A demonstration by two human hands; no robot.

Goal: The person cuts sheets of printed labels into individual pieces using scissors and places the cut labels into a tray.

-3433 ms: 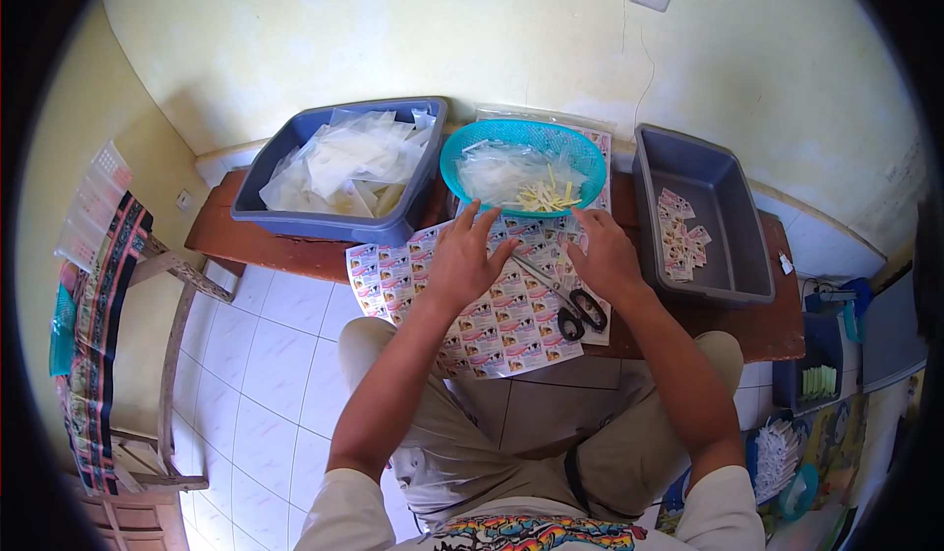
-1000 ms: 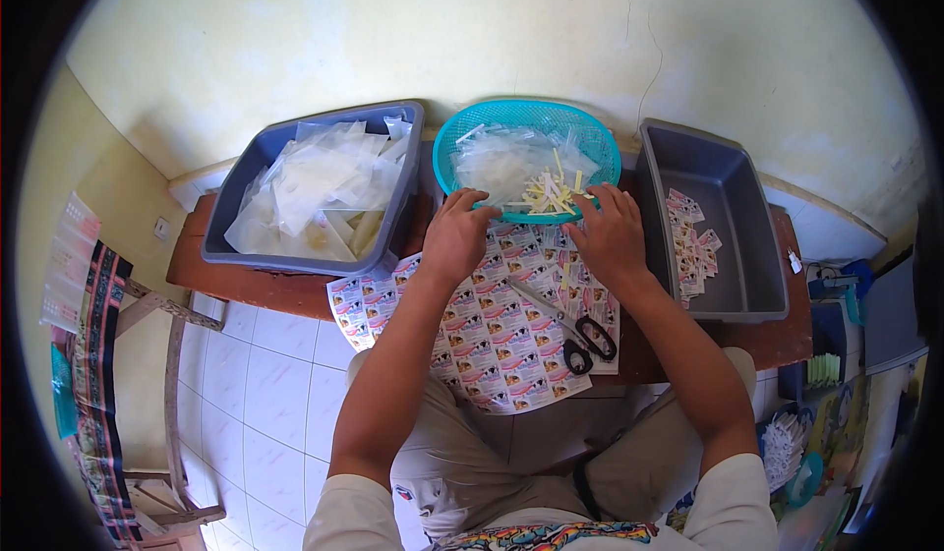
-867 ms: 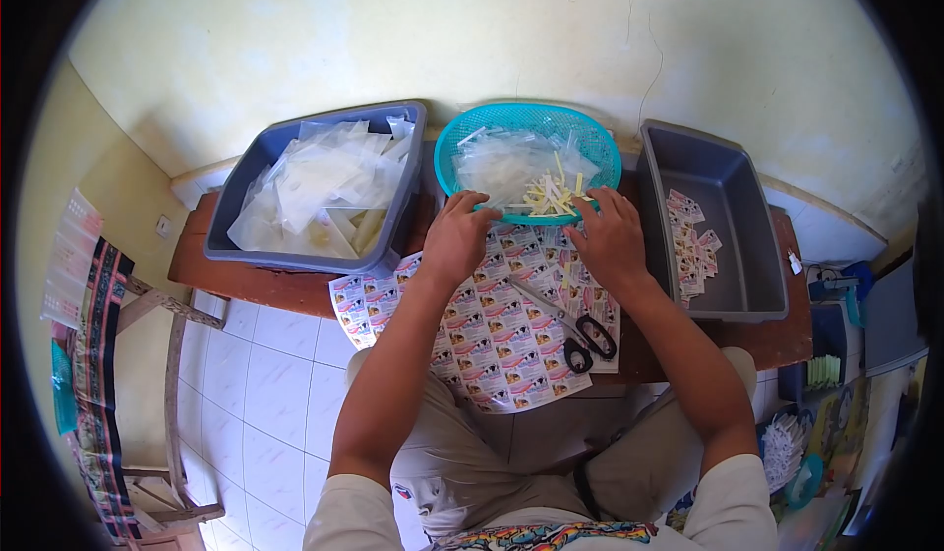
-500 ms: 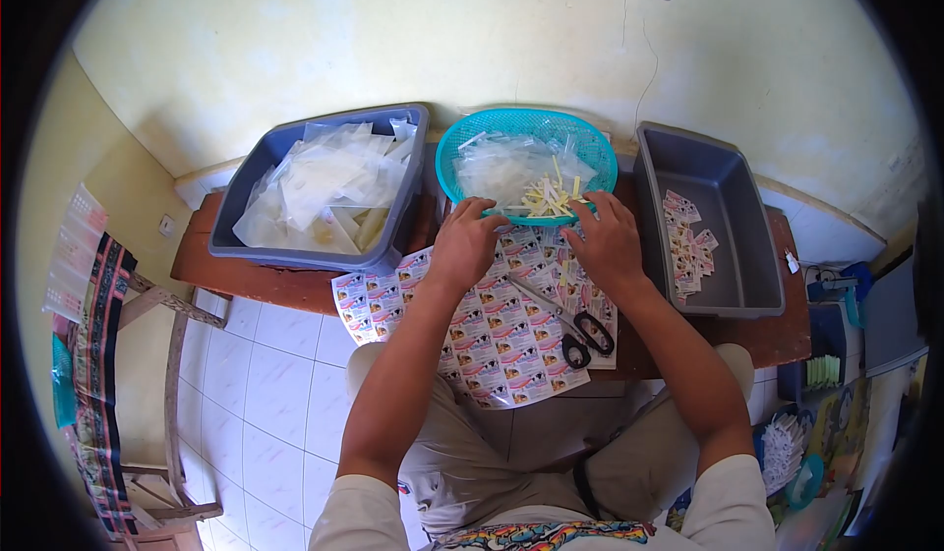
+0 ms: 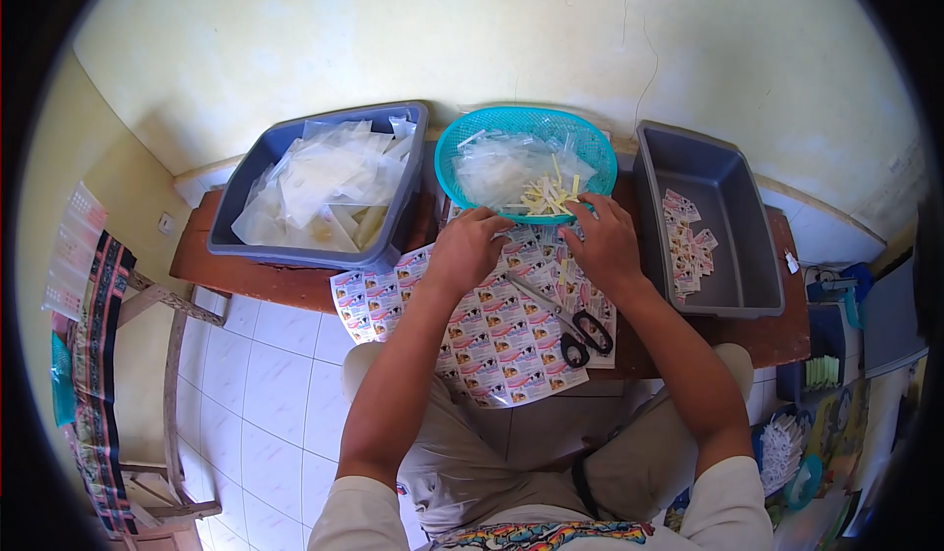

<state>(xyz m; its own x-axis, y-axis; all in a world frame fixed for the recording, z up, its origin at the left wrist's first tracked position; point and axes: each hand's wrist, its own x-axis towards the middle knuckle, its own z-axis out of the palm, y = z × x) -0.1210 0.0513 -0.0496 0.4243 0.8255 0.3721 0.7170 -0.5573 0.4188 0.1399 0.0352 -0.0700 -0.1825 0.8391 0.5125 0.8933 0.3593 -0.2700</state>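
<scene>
A turquoise plastic basket [image 5: 462, 124] holds clear plastic pieces [image 5: 506, 165] and a pile of thin pale-yellow strips [image 5: 547, 197]. My left hand [image 5: 470, 248] is at its near rim, fingers bent and a little apart, with nothing visible in them. On the right side of that rim, my right hand [image 5: 607, 241] has its fingers over the edge and its thumb below. Under both hands spreads a printed label sheet [image 5: 492, 349] with repeated small pictures. Scissors [image 5: 580, 340] with black handles lie on the sheet, blades pointing up and left.
A grey-blue tub [image 5: 221, 227] full of translucent plastic bags [image 5: 329, 182] stands left on the brown wooden table [image 5: 256, 281]. To the right, a grey tub [image 5: 737, 256] contains small cut labels [image 5: 685, 241]. A wall [image 5: 413, 40] rises behind the table.
My left hand has slipped slightly down toward me at the basket's rim. The basket has shifted very slightly away, while my right hand stays at nearly the same place on the rim.
</scene>
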